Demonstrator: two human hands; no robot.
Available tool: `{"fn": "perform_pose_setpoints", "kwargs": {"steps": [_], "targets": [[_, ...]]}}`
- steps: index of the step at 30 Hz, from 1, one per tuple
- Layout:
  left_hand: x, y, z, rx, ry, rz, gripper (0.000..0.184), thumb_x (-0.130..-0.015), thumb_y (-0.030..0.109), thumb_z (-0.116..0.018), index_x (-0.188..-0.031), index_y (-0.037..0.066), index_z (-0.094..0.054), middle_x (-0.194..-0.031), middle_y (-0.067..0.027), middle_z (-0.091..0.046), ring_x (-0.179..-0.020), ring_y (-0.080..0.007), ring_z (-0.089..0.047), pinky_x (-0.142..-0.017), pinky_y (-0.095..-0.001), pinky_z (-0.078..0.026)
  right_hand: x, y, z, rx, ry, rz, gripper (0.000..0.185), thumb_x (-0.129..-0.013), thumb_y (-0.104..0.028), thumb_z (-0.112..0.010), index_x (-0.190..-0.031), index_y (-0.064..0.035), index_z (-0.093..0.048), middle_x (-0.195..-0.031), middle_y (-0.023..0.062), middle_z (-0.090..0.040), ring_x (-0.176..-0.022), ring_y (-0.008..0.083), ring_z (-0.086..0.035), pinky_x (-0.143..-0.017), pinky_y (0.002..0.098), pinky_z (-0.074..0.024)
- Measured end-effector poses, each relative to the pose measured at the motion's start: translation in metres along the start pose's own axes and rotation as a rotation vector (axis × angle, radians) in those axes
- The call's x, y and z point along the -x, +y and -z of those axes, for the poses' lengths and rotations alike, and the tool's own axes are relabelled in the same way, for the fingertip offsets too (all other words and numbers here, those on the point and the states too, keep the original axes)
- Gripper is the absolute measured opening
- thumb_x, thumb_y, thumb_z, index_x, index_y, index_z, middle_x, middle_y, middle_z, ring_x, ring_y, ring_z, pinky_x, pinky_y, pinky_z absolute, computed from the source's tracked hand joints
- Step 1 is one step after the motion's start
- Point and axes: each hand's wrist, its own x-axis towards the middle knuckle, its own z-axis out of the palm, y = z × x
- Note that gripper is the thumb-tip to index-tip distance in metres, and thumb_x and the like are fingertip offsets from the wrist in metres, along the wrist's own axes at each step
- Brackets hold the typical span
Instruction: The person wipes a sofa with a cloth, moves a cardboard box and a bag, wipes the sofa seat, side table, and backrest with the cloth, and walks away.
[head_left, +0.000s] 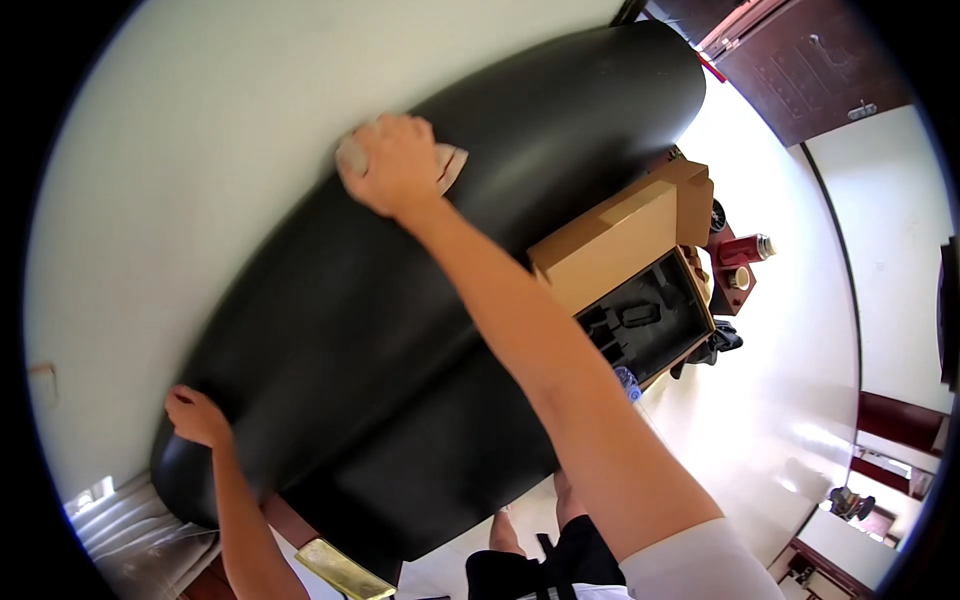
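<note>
A long black sofa back [330, 290] with a smooth, leather-like surface runs diagonally through the view, against a pale wall. My right hand [395, 165] is closed on a light-coloured cloth [451, 167] at the upper edge of the sofa back, near the wall. One corner of the cloth sticks out beside the fingers; the rest is bunched under the hand. At the sofa's left end, my left hand [197, 415] rests on the top edge with its fingers curled in, and nothing shows in it.
An opened cardboard box [610, 235] with a black moulded insert [640, 315] stands on the sofa's seat side. Past it, a red flask [745, 249] and a cup [739, 279] are on a small dark-red table. A yellowish panel [345, 570] lies below the left arm. A door [815, 75] is at upper right.
</note>
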Motion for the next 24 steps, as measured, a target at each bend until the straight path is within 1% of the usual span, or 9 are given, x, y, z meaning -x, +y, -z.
{"fn": "perform_pose_setpoints", "kwargs": {"steps": [2,4,8,11,12,16,18,23,24], "targets": [[0.016,0.098,-0.004,0.518,0.182,-0.117,0.017,-0.089,0.011,-0.05,-0.093,-0.002,-0.062,-0.093,-0.0178,-0.065,-0.087,-0.0306,-0.063,-0.079,-0.043,-0.048,-0.001,0.001,0.004,-0.046,-0.059,-0.02,0.033,-0.075,-0.038,-0.066,-0.096,-0.0125,-0.067,-0.101,0.0104,-0.059,-0.1,0.0283,-0.055,-0.096,0.0463,-0.035],[0.055,0.252,0.023,0.795,0.015,-0.18,0.015,-0.086,0.008,-0.051,-0.089,-0.001,-0.062,-0.09,-0.0159,-0.064,-0.084,-0.0316,-0.062,-0.08,-0.0426,-0.047,-0.004,0.005,0.005,-0.075,-0.119,0.023,0.033,-0.074,-0.036,-0.066,-0.096,-0.0124,-0.067,-0.103,0.0104,-0.06,-0.103,0.0277,-0.055,-0.097,0.0465,-0.0344],[0.11,0.407,0.015,0.22,0.05,0.06,0.02,-0.084,0.024,-0.051,-0.084,0.009,-0.064,-0.088,-0.0061,-0.06,-0.085,-0.0299,-0.054,-0.076,-0.043,-0.04,-0.035,0.072,0.03,-0.215,-0.349,0.447,0.031,-0.075,-0.037,-0.061,-0.097,-0.016,-0.067,-0.107,0.0061,-0.063,-0.11,0.0253,-0.056,-0.097,0.049,-0.0363],[0.112,0.408,0.008,0.172,0.03,0.069,0.014,-0.083,0.023,-0.052,-0.082,0.011,-0.06,-0.088,-0.0041,-0.055,-0.086,-0.0267,-0.051,-0.075,-0.0407,-0.037,-0.09,0.194,0.094,0.253,-0.294,0.097,0.035,-0.077,-0.04,-0.054,-0.085,-0.0096,-0.069,-0.084,0.0117,-0.068,-0.084,0.0308,-0.065,-0.075,0.0508,-0.0458],[0.11,0.404,0.006,0.155,0.028,0.073,0.014,-0.083,0.023,-0.052,-0.082,0.011,-0.06,-0.088,-0.0041,-0.055,-0.086,-0.0267,-0.051,-0.075,-0.0407,-0.037,-0.105,0.247,0.114,0.336,-0.282,0.005,0.032,-0.079,-0.042,-0.065,-0.093,-0.013,-0.07,-0.092,0.0108,-0.068,-0.086,0.0329,-0.064,-0.07,0.0438,-0.0512],[0.107,0.41,0.001,0.097,-0.049,0.112,0.01,-0.08,0.019,-0.05,-0.084,0.012,-0.055,-0.09,-0.0036,-0.052,-0.088,-0.0271,-0.05,-0.078,-0.0417,-0.035,-0.119,0.318,0.125,0.394,0.158,-0.064,0.032,-0.079,-0.038,-0.064,-0.096,-0.0117,-0.07,-0.097,0.0107,-0.067,-0.09,0.0323,-0.062,-0.079,0.0461,-0.0475],[0.108,0.41,0.001,0.083,-0.047,0.109,0.011,-0.078,0.018,-0.048,-0.083,0.012,-0.055,-0.09,-0.004,-0.053,-0.089,-0.0276,-0.05,-0.079,-0.0422,-0.035,-0.111,0.3,0.108,0.429,0.312,-0.084,0.03,-0.079,-0.037,-0.061,-0.089,-0.0097,-0.068,-0.092,0.0104,-0.066,-0.09,0.0318,-0.061,-0.081,0.0469,-0.0428],[0.108,0.41,-0.002,0.049,-0.078,0.077,0.016,-0.079,0.021,-0.045,-0.084,0.011,-0.057,-0.091,-0.0053,-0.054,-0.089,-0.0282,-0.05,-0.079,-0.0422,-0.035,-0.071,0.095,0.058,0.19,-0.521,-0.023,0.02,-0.067,-0.029,-0.064,-0.081,-0.0147,-0.068,-0.086,0.0077,-0.064,-0.09,0.0278,-0.06,-0.09,0.049,-0.0398],[0.109,0.407,-0.004,0.054,-0.058,0.081,0.017,-0.079,0.021,-0.044,-0.085,0.011,-0.057,-0.091,-0.0055,-0.054,-0.088,-0.0283,-0.05,-0.079,-0.0423,-0.035,-0.056,0.086,0.05,0.042,-0.357,0.097,0.023,-0.067,-0.03,-0.064,-0.086,-0.0163,-0.067,-0.093,0.0064,-0.062,-0.095,0.0257,-0.058,-0.092,0.0485,-0.0402]]}}
